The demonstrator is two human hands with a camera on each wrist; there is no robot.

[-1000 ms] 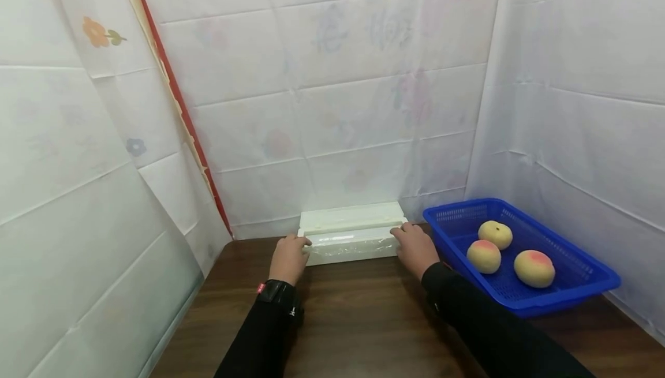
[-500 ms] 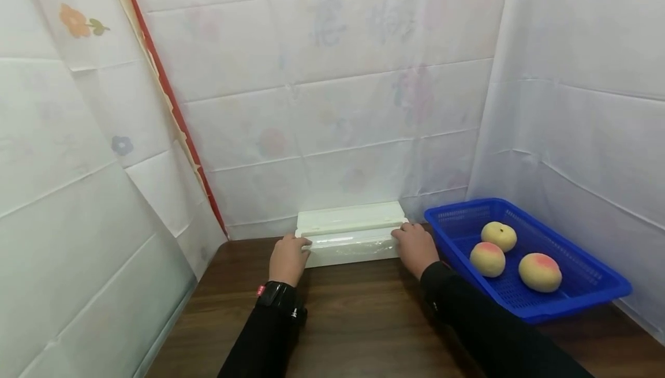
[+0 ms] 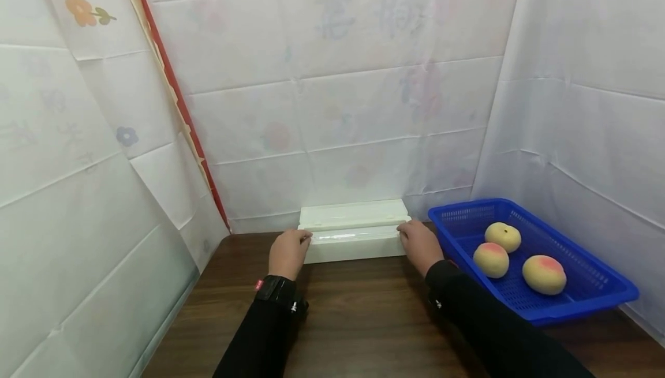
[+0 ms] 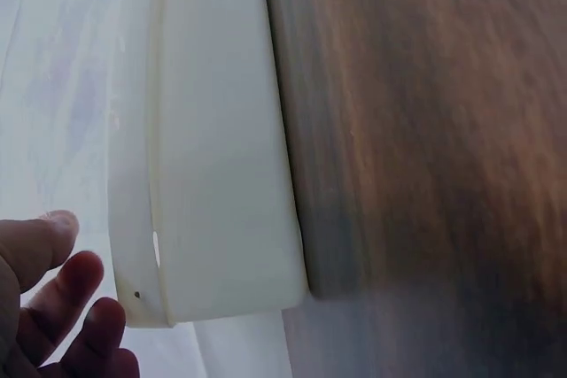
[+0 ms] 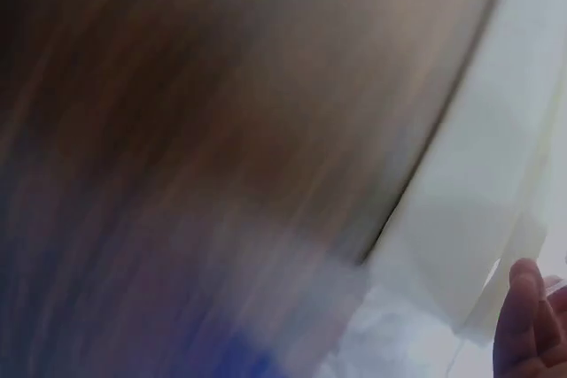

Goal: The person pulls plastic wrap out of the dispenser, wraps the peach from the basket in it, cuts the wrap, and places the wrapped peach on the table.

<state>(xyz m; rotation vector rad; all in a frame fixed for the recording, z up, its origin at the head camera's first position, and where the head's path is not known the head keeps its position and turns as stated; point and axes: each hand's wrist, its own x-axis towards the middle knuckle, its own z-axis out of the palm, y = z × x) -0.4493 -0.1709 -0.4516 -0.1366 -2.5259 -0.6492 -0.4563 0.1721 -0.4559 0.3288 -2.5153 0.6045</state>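
A long white cling film dispenser [image 3: 358, 249] stands on the table near the back wall, its lid [image 3: 353, 213] tipped back. Clear cling film [image 3: 355, 234] lies across its top and glints. At the left end my left hand [image 3: 287, 253] pinches the film's edge between thumb and fingers. My right hand [image 3: 419, 245] pinches the film at the other end. In the left wrist view, the thumb and curled fingers [image 4: 78, 276] are beside the dispenser's end. Pressed-together fingertips [image 5: 524, 276] show at the corner in the right wrist view; the film itself is hard to make out there.
A blue plastic basket [image 3: 592, 271] stands on the right of the brown wooden table [image 3: 363, 320], with three peaches [image 3: 544, 274] in it. White sheeting [image 3: 358, 107] hangs behind and on both sides.
The film that hung crinkled over the dispenser's front is now raised to its top edge, leaving the front bare. Both hands have stayed at the ends. The head view has shifted slightly.
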